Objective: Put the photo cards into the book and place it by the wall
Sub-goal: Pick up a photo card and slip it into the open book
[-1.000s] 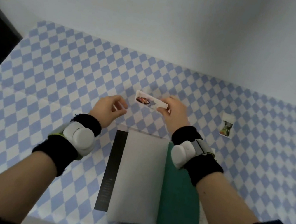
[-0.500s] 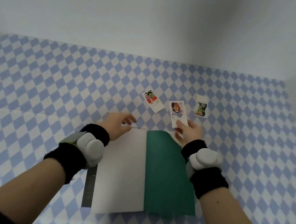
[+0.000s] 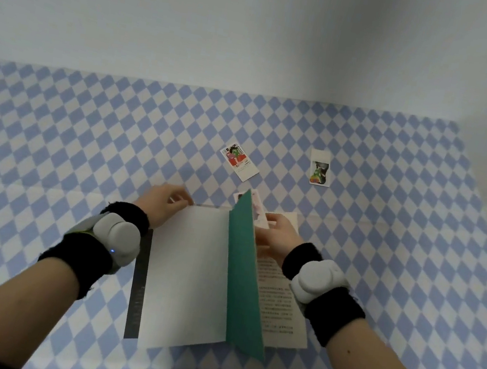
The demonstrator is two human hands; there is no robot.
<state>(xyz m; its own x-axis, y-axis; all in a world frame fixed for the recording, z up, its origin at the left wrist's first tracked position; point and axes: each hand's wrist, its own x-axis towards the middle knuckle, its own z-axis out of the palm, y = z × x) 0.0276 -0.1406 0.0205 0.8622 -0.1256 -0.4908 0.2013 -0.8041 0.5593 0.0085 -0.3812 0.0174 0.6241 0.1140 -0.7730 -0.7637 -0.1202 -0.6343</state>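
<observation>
Blue-checked table (image 3: 83, 143), open book (image 3: 190, 271), two photo cards (image 3: 239, 161) (image 3: 320, 168)

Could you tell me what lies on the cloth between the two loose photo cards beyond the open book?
In the head view, nothing lies between the red-and-green card and the card with the white top: only bare checked tablecloth.

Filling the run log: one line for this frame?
phase: inserting first card | left hand: holding book open | right hand: sliding photo card behind green page | two cards on table
</observation>
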